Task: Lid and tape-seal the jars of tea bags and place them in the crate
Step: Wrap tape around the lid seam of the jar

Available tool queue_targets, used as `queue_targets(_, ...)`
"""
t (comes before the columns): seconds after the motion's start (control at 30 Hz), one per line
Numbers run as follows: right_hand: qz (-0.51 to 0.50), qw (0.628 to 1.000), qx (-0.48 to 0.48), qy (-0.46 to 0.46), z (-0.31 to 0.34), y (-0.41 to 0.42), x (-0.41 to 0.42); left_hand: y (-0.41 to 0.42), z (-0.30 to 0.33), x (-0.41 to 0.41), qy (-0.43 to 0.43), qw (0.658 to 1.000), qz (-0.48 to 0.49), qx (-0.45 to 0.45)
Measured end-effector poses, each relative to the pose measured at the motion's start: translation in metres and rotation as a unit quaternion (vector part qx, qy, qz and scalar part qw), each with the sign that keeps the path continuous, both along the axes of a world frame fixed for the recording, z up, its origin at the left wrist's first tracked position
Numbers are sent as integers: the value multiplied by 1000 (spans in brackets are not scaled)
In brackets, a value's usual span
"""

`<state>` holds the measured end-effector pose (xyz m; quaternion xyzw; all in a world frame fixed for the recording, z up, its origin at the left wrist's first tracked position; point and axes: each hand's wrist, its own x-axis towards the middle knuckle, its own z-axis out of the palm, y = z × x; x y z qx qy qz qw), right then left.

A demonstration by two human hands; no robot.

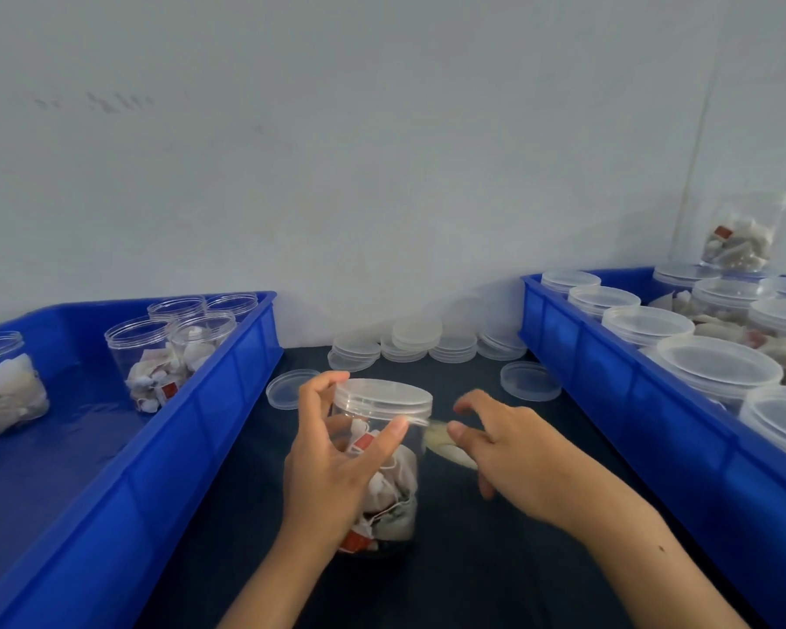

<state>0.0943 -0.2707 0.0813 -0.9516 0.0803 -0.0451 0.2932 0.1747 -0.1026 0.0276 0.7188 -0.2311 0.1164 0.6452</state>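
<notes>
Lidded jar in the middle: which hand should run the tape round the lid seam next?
Probably the right hand: it pinches the tape right beside the jar, near the lid seam. The left hand grips the jar's side and steadies it, so it is not free.

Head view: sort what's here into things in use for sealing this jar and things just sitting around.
In use:
- lidded jar, gripped by the left hand
- tape, pinched by the right hand beside the lid's rim
- right crate, holding lidded jars

Sitting around:
- loose lids on the table
- left crate with unlidded jars
</notes>
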Motion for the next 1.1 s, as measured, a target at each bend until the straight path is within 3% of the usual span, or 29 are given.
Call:
queue_targets(0.33, 44, 985, -154, -67, 15, 3, -13, 15, 7, 6, -71, 992, 90, 54)
queue_targets(0.53, 29, 969, -228, -89, 10, 7, -7, 15, 9, 2, -64, 995, 80, 10)
queue_targets(1.1, -5, 961, -236, -142, -7, 9, 8, 8, 6, 0, 8, 998, -35, -59)
